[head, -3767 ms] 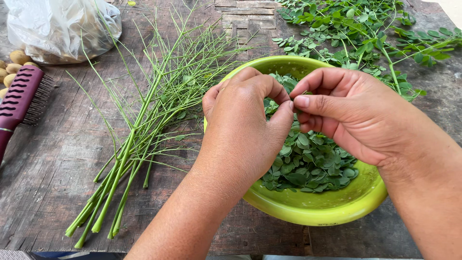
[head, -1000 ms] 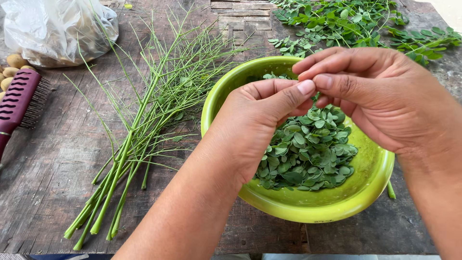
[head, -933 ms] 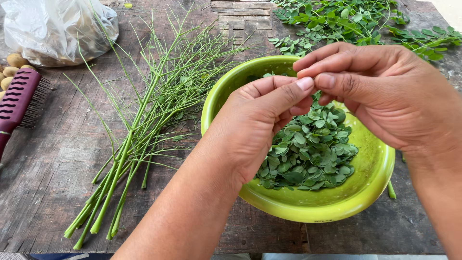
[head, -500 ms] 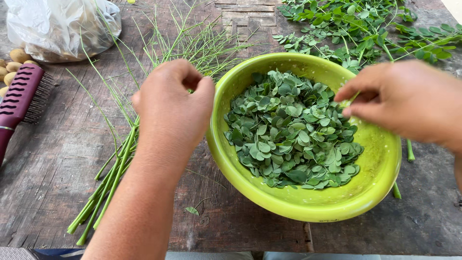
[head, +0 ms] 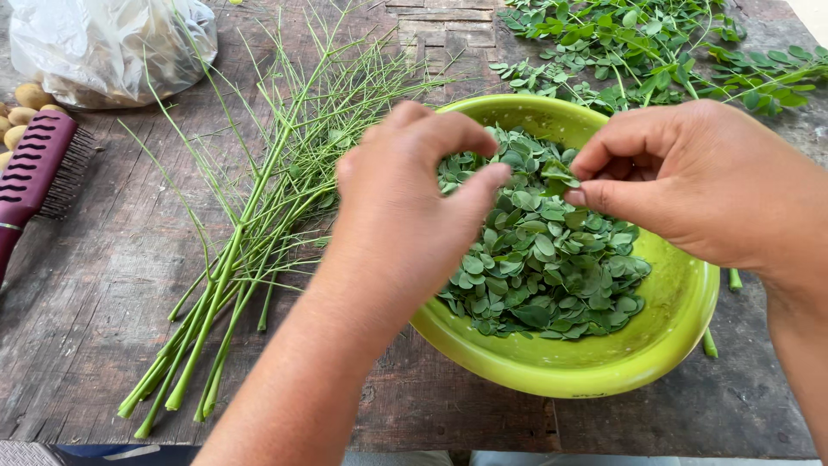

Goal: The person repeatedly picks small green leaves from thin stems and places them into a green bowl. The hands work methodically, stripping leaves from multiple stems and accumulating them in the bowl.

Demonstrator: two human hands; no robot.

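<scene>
1. Pinching a small leafy sprig (head: 559,175) between thumb and forefinger, the right hand (head: 690,181) is hovering over the far side of the green bowl (head: 604,367), fingers curled in, wrist coming in from the right.
2. The left hand (head: 414,194) is hanging just across from it, fingers bent and thumb tip reaching toward the sprig; whether it is gripping anything I cannot tell.
3. The sprig is sitting between the two hands, nearer the right one, directly above the heap of picked leaves (head: 543,259) filling the bowl.
4. Left of the bowl, bare stems (head: 250,233) are lying in a bundle, their long axis running from near-left to far-right.
5. Beyond the bowl, leafy branches (head: 638,47) are waiting on the wooden table (head: 86,285), closer to the right hand.
</scene>
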